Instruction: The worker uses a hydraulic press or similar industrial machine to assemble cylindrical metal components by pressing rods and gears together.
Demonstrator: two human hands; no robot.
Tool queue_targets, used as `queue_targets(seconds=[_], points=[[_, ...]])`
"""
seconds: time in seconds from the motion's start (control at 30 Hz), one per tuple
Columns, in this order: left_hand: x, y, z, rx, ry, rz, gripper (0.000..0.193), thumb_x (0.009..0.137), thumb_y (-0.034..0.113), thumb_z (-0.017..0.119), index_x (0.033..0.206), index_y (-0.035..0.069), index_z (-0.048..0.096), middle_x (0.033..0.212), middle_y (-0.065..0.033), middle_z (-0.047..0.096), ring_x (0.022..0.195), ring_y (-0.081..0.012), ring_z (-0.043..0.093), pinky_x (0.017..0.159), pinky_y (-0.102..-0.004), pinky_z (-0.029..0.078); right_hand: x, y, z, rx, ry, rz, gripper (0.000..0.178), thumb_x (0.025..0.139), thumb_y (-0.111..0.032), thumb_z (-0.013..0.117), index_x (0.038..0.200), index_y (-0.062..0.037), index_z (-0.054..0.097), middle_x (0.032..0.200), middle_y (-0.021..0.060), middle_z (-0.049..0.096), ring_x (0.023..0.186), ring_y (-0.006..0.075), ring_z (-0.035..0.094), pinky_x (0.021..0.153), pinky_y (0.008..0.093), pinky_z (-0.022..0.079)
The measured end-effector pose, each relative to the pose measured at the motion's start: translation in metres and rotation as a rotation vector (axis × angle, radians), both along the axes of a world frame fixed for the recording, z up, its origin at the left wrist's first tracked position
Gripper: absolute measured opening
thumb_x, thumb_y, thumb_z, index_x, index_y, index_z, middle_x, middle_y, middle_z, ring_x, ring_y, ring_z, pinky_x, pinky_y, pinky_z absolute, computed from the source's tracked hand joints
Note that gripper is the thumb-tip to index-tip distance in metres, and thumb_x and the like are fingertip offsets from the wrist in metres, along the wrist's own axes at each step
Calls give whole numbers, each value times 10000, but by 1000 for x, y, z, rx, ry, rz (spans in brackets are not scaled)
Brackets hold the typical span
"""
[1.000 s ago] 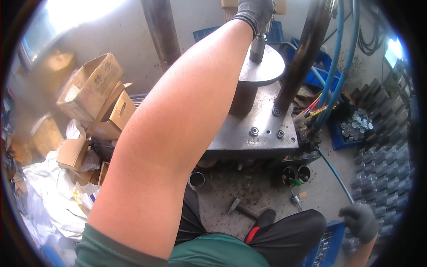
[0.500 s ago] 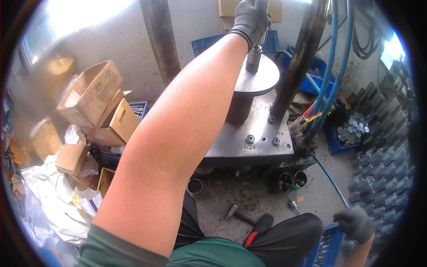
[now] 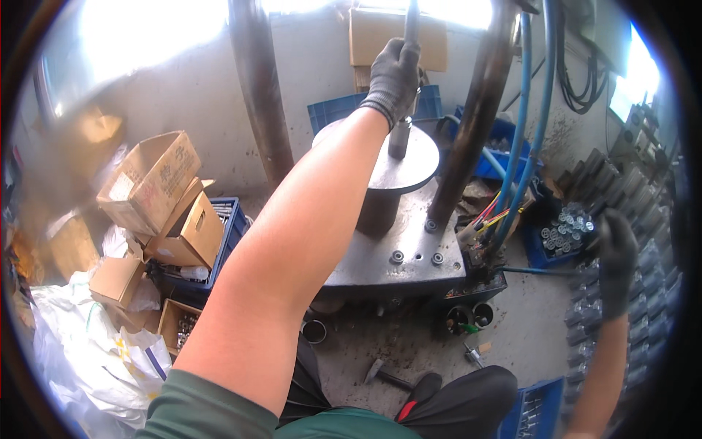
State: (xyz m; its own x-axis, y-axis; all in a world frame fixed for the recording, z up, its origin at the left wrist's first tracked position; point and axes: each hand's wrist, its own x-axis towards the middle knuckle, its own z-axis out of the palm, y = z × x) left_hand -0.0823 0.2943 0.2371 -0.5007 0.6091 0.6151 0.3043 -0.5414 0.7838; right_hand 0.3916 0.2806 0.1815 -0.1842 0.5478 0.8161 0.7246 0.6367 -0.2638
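My left hand point(image 3: 395, 79), in a dark grey knit glove, reaches far forward with its fingers wrapped round an upright metal shaft point(image 3: 412, 26). A short steel cylinder point(image 3: 398, 139) shows just under this hand, standing on a round metal plate point(image 3: 417, 167). My glove hides where the shaft and cylinder meet. Out to the right, my right hand point(image 3: 618, 252), gloved too, is raised beside stacked metal tubes and smeared by motion. A thin blue rod or hose point(image 3: 541, 271) runs sideways to it from the machine; whether the fingers close on it is unclear.
The steel machine base point(image 3: 351, 272) stands between two thick dark columns point(image 3: 262, 95). Blue hoses point(image 3: 521, 110) hang at its right. Cardboard boxes point(image 3: 150, 183) and white bags point(image 3: 80, 329) crowd the left. A hammer point(image 3: 387, 374) lies by my foot, and a blue crate point(image 3: 541, 410) sits lower right.
My right hand has risen from the lower right, and the thin blue rod or hose has swung up from slanting to nearly level. The view has tilted up slightly; my left hand remains at the shaft.
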Motion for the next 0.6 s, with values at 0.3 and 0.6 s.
queue_targets(seconds=[0.3,0.6], points=[[7,-10,8,23,-166,-187,180,967,234,585,1007,58,587,688,-42,557,585,-137,559,560,-298,478,-49,76,39,-95,128,248,315,973,-313,639,881,-15,684,830,218,677,828,407,678,758,437,523],[44,-84,-32,446,8,-268,259,1033,145,554,1266,32,557,783,-11,567,621,-70,516,558,-265,447,-24,9,37,55,-161,-156,149,910,-183,655,904,-45,711,909,202,715,879,384,701,796,455,548]])
